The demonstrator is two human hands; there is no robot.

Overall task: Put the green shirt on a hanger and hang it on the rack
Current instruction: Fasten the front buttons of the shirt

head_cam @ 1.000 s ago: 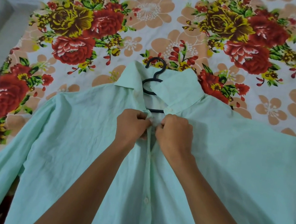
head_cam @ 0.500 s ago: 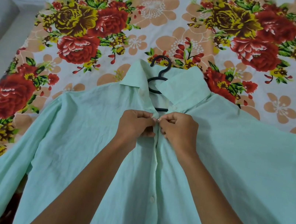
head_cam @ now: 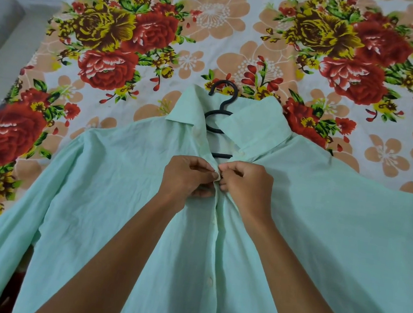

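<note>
1. The left hand (head_cam: 185, 177) and the right hand (head_cam: 245, 187) meet at the top of the front placket, just below the collar. Each grip is closed in a fingertip pinch on an edge of the green shirt (head_cam: 112, 195), apparently working the top button; the button itself is hidden between the fingers.
2. The cloth is thin, soft and wrinkled, so it should be light and limp, and it would sag if lifted by one edge. Better to lift by the hanger (head_cam: 219, 109) hook, which is stiff and juts out above the collar.
3. The shirt is pale mint green, lying front up with sleeves spread. A small pale button (head_cam: 209, 280) shows lower on the placket, and the collar is open around the black hanger neck.
4. It lies on a bed covered by a floral sheet (head_cam: 221, 23) in red, yellow and peach. No rack is in view.
</note>
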